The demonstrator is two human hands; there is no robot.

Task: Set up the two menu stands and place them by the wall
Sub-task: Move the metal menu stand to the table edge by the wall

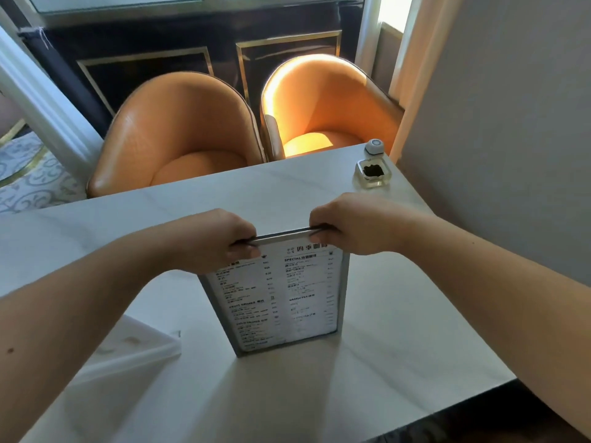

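A menu stand [281, 298] with a silver frame and a white printed sheet stands upright on the white table [399, 330], near the middle. My left hand [220, 241] grips its top left corner and my right hand [355, 225] grips its top right corner. A second stand [134, 346], white and lying flat, shows at the left under my left forearm, partly hidden. The grey wall [511, 139] runs along the table's right side.
A glass ashtray [371, 174] and a small round call button [374, 146] sit at the table's far right corner by the wall. Two orange chairs [179, 135] stand behind the far edge. The table's near edge drops off at the bottom right.
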